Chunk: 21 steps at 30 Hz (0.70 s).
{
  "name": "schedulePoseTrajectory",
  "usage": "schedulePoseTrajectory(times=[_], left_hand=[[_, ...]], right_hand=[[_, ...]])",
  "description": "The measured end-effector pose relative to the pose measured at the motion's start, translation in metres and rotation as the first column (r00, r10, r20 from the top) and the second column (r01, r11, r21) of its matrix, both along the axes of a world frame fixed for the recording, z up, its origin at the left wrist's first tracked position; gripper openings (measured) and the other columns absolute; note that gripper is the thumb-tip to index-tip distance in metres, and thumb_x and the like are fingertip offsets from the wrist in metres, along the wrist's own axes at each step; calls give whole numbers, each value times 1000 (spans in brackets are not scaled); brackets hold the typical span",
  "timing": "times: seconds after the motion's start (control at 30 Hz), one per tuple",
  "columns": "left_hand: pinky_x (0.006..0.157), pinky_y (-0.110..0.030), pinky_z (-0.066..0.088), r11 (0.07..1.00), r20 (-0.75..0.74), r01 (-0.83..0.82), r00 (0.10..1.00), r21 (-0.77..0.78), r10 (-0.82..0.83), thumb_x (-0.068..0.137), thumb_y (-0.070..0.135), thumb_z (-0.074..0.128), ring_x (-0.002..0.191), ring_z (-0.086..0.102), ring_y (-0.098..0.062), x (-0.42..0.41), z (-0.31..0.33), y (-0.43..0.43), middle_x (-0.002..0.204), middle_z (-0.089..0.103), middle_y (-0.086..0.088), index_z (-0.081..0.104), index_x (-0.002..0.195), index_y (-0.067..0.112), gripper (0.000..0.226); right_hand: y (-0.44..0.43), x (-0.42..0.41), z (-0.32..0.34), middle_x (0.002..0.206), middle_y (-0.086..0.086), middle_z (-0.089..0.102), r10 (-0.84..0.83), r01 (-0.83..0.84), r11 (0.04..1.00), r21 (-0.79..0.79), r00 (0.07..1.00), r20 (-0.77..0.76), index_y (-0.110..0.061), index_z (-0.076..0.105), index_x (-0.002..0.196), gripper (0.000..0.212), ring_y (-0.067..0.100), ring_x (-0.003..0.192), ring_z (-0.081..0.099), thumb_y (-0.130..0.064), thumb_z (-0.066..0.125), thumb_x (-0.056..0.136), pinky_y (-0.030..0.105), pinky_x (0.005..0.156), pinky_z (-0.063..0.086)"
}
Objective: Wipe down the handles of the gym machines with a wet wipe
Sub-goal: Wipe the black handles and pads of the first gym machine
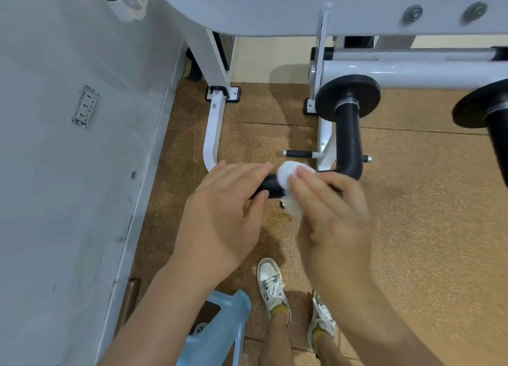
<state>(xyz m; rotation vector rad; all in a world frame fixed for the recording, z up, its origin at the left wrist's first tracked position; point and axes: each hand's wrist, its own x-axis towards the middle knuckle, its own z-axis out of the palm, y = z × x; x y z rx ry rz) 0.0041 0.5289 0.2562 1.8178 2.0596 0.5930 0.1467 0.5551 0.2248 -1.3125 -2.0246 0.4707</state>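
- Curved black foam-covered machine handle (347, 142): runs from a black round disc (347, 97) on the white steel frame (302, 10), bends toward me.
- My L hand (220, 211): fingers curled over handle's near end, thumb under; loose grip.
- My R hand (334, 217): pinches crumpled white wet wipe (288, 178), pressed on handle just beside L fingertips.
- Below: speckled tan rubber floor (426, 214), white sneakers (272, 286).

A brown speckled floor (412, 200) fills the view. On it, at the bottom, stand two white sneakers (270, 286). Left of the sneakers sits a light blue plastic stool (220, 330), beside a grey wall (68, 173) bearing a socket plate (85, 107).
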Motion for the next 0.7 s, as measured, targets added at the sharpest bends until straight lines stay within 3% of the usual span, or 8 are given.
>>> schedulePoseTrajectory(times=[0.13,0.23,0.33,0.43,0.53,0.6,0.7], left_hand=[[114,-28,22,1000,1,-20,1000,3,20,91,21,47,113,53,1,4,-1,-2,120,63,15,61,123,24,35],[114,-31,20,1000,-53,-1,999,-14,0,92,25,43,115,51,-3,5,0,-4,121,63,11,61,123,20,37],[115,-37,21,1000,-82,-7,997,-31,5,92,25,42,116,50,-3,8,0,-2,121,62,11,61,124,21,37],[115,-41,17,997,-128,33,991,-72,-42,90,24,40,118,51,-4,12,4,0,123,61,13,55,129,23,42],[112,-41,20,987,-196,114,971,-116,-135,88,25,38,118,54,-14,12,5,0,124,61,5,53,131,19,46],[112,-39,25,987,-180,121,974,-102,-138,88,24,39,119,54,-15,14,5,0,125,61,3,54,131,17,46],[114,-34,24,994,-97,91,991,-53,-96,90,21,39,122,50,-8,18,5,1,129,59,7,53,132,18,44]], right_hand=[[-1,-12,-3,118,10,66,97,-98,993,64,995,11,1,67,113,29,22,106,49,-10,50,93,21,99,39],[9,16,-1,111,7,70,-75,65,993,93,992,100,-3,70,108,26,20,97,45,-2,62,83,15,91,31],[4,1,-1,112,5,69,-89,86,995,48,994,69,-5,68,112,28,18,94,42,-11,52,90,11,91,32],[0,-10,-4,114,0,68,36,-37,999,19,998,53,-10,67,115,31,14,84,42,-18,45,95,24,79,42],[9,11,0,114,0,70,-111,108,994,35,988,110,-10,70,110,32,16,72,47,-19,48,89,19,68,35],[7,4,3,115,5,69,-162,164,986,-25,984,72,-8,70,110,35,21,74,56,-14,46,86,20,74,39],[-8,-13,1,121,7,66,-1,3,999,-46,999,35,-6,66,117,34,19,74,56,-12,49,89,20,77,42]])
